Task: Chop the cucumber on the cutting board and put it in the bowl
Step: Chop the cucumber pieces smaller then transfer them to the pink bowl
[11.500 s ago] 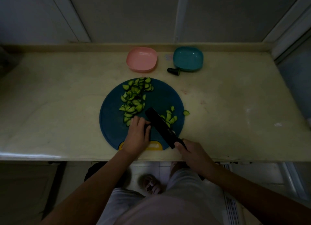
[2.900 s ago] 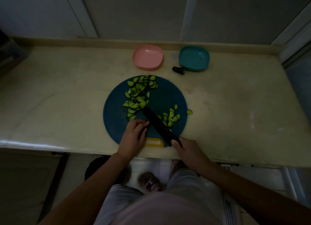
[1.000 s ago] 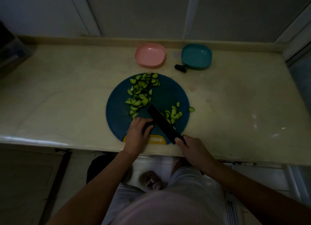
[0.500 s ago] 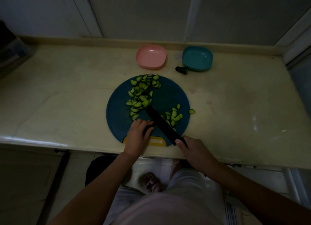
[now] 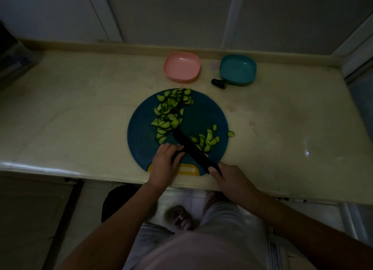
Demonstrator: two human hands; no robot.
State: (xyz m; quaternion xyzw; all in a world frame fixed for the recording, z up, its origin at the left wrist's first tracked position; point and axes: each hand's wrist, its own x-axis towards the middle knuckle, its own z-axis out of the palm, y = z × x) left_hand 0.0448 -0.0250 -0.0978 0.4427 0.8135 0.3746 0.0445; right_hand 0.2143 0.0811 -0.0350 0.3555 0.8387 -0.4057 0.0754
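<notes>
Two heaps of half-moon cucumber slices lie on the round blue cutting board [image 5: 203,116]: a larger heap [image 5: 170,114] running from its far rim toward the middle, and a smaller heap [image 5: 207,140] on the near right, just beside the blade. One stray slice [image 5: 230,133] sits at the board's right edge, partly off it. The left hand [image 5: 165,162] is curled narrow, fingertips pressed down at the near centre of the board on what appears to be the last uncut piece of cucumber; that piece is almost wholly hidden under the fingers, so its length cannot be told. The right hand [image 5: 228,179] is closed around the handle of a dark knife [image 5: 191,148], whose blade lies diagonally across the board, touching or nearly touching the left fingertips. A pink bowl [image 5: 182,66] and a teal bowl [image 5: 238,69] stand well apart from the board at the back of the pale counter [image 5: 80,108]; both look empty. A dark cucumber end [image 5: 219,83] lies on the counter, touching the teal bowl's near rim. Judged from this layout, chopping is close to finished, with only a short remnant under the left hand still to cut. Transfer has not begun: every slice must yet be gathered and moved to a bowl, the stray one included.
</notes>
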